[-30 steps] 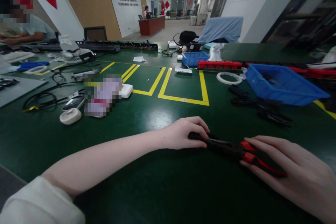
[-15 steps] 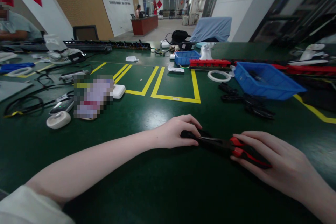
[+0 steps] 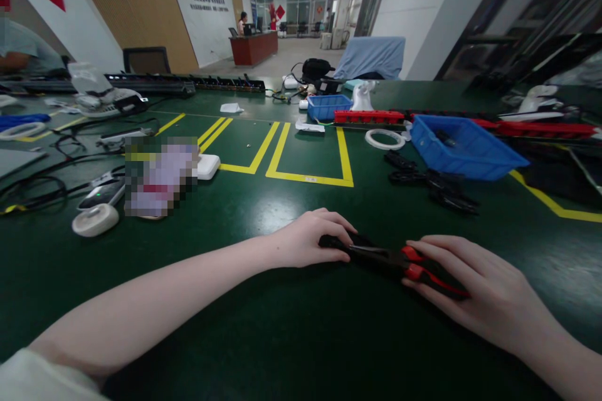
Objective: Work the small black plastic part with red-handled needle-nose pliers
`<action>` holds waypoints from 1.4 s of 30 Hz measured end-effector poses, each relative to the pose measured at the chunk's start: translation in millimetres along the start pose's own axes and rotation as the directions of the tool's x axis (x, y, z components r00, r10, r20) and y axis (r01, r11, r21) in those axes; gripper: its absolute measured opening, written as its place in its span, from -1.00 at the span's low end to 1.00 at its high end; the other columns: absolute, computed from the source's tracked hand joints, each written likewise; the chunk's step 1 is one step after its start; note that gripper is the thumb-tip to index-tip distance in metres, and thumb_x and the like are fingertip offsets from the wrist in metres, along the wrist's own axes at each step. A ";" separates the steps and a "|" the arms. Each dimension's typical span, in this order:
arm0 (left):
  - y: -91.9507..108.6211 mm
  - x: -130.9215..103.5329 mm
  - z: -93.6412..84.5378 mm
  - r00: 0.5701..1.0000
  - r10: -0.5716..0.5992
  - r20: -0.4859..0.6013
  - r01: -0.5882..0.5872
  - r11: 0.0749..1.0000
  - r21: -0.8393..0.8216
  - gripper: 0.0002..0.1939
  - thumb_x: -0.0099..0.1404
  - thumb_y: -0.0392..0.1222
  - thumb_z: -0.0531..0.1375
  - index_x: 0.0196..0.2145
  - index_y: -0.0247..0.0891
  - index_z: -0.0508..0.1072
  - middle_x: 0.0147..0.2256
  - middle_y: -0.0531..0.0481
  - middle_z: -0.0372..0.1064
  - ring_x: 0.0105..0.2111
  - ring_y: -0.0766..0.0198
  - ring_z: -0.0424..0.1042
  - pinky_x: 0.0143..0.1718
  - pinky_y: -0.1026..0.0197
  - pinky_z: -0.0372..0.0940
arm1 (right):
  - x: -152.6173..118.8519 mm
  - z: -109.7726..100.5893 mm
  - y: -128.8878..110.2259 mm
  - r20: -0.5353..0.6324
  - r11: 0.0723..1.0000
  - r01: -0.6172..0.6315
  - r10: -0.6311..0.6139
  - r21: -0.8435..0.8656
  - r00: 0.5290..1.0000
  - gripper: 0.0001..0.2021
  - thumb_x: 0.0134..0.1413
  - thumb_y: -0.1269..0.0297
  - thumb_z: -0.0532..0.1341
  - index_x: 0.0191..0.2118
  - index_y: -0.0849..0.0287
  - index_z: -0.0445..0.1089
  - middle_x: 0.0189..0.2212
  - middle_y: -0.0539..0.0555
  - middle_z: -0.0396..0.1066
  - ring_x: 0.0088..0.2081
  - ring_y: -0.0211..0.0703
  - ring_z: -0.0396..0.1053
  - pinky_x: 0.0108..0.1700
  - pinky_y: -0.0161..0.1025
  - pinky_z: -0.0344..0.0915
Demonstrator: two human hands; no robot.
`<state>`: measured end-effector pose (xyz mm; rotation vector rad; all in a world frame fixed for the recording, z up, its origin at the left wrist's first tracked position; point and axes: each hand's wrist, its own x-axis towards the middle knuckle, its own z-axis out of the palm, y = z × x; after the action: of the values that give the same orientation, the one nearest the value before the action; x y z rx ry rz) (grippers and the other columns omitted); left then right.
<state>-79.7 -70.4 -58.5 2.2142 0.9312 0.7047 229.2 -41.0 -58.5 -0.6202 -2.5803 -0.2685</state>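
Observation:
My right hand (image 3: 480,288) is closed around the red and black handles of a pair of long-nose pliers (image 3: 414,263). The jaws of the pliers point left, low over the green table. Their tip reaches the fingers of my left hand (image 3: 320,238). Thumb and fingers of that hand are closed on a small black piece (image 3: 333,242), mostly hidden by the fingers, so its kind cannot be made out. Whether the jaws grip the black piece is hard to see in the dark.
Bundles of black cables (image 3: 435,185) lie before a blue bin (image 3: 465,147). A white ring (image 3: 384,139) is left of it. Yellow tape (image 3: 310,180) marks the table (image 3: 263,338). At left are a phone (image 3: 162,178), a white box (image 3: 207,166) and a white mouse-like object (image 3: 95,220).
The whole view has shifted slightly, so things appear a little further left. Both hands keep the same hold, and the pliers stay at the left fingers.

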 end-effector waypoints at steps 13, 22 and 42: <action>5.4 -1.3 0.6 1.000 -0.020 0.002 0.020 0.999 -0.026 -0.86 0.33 -0.26 0.29 -0.15 -0.28 0.52 0.08 -0.11 0.39 0.06 0.15 0.37 0.09 0.02 0.25 | -1.8 -1.7 4.9 0.015 1.000 0.006 -0.006 0.008 1.000 -0.65 0.21 0.17 0.23 0.07 0.17 0.35 -0.11 0.17 0.45 -0.20 -0.06 0.49 -0.23 -0.13 0.48; 1.1 0.4 1.6 1.000 -0.008 0.005 0.008 1.000 -0.024 -0.86 0.31 -0.25 0.30 -0.16 -0.27 0.53 0.07 -0.11 0.39 0.06 0.15 0.39 0.10 0.01 0.25 | -0.9 -1.8 3.6 -0.001 1.000 -0.007 0.007 0.020 1.000 -0.66 0.20 0.18 0.24 0.06 0.15 0.36 -0.11 0.17 0.46 -0.20 -0.04 0.50 -0.23 -0.12 0.48; 0.6 -0.4 3.4 1.000 -0.009 0.017 0.010 0.999 -0.053 -0.83 0.34 -0.21 0.28 -0.12 -0.27 0.53 0.04 -0.11 0.39 0.02 0.17 0.39 0.06 0.06 0.30 | -9.3 0.0 8.7 0.016 1.000 -0.016 0.016 0.015 1.000 -0.61 0.22 0.17 0.23 0.12 0.17 0.32 -0.07 0.19 0.42 -0.14 -0.03 0.47 -0.19 -0.09 0.47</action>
<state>-77.3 -72.2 -60.3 2.1648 0.9041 0.6982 240.6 -36.9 -62.3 -0.6396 -2.5892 -0.2393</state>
